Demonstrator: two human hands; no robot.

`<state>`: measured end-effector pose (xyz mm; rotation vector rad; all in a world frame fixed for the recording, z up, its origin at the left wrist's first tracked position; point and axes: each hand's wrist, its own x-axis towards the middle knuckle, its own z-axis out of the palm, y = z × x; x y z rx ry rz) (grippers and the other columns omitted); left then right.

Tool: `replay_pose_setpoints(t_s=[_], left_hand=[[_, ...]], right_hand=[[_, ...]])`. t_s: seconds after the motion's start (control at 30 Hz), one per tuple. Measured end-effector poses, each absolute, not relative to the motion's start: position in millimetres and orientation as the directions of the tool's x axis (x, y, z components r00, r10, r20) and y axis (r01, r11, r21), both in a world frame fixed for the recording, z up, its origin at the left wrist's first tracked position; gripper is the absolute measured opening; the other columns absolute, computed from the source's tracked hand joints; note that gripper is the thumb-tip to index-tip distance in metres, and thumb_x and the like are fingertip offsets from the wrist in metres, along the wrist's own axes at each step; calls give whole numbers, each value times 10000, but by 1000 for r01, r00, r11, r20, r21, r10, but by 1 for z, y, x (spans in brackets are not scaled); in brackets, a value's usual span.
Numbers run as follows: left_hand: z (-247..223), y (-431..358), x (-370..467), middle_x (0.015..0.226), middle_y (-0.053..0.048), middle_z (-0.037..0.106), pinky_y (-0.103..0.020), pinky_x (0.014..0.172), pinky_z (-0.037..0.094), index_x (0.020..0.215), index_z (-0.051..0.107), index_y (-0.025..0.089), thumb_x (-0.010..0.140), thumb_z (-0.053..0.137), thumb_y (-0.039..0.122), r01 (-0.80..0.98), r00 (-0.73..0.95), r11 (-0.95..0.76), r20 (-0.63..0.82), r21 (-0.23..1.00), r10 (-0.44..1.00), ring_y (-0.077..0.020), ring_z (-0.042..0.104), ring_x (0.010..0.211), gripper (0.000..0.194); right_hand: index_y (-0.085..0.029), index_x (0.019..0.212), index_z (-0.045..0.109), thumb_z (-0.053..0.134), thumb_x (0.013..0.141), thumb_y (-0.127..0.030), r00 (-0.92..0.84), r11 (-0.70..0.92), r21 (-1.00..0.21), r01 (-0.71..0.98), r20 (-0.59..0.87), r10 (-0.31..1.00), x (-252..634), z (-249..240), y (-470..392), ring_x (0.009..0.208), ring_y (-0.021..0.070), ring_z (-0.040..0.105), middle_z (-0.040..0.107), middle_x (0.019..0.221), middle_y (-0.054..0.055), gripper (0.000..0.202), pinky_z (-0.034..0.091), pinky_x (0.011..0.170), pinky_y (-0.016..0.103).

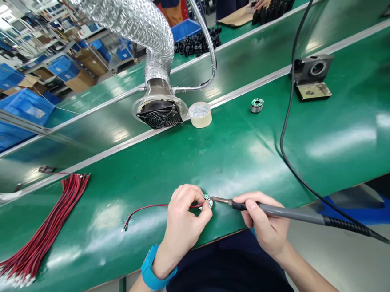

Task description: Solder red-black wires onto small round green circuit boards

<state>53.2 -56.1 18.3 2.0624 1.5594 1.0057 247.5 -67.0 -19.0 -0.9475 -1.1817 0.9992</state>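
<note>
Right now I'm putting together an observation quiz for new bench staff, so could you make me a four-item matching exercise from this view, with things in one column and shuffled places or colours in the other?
Column one
1. Soldering iron
2. Tape roll
3. Wire bundle
4. Wristband

Column two
A. Blue, around the wrist of the left hand
B. Red and dark, at the left of the green tabletop
C. Held in the right hand
D. Beside the fan-fitted exhaust hood

Right pairs: 1-C, 2-D, 3-B, 4-A
</note>
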Motion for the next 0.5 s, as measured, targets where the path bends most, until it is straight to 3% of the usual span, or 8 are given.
replay_pose_setpoints(t_s=[0.5], left_hand=[[18,-56,52,830,-9,621,-327,765,447,756,515,216,867,632,97,688,146,-311,295,655,944,-178,587,814,201]], right_hand=[[-187,962,782,568,1057,-284,160,269,-952,-145,246,956,244,-27,-70,401,96,483,561,528,-36,254,366,389,216]])
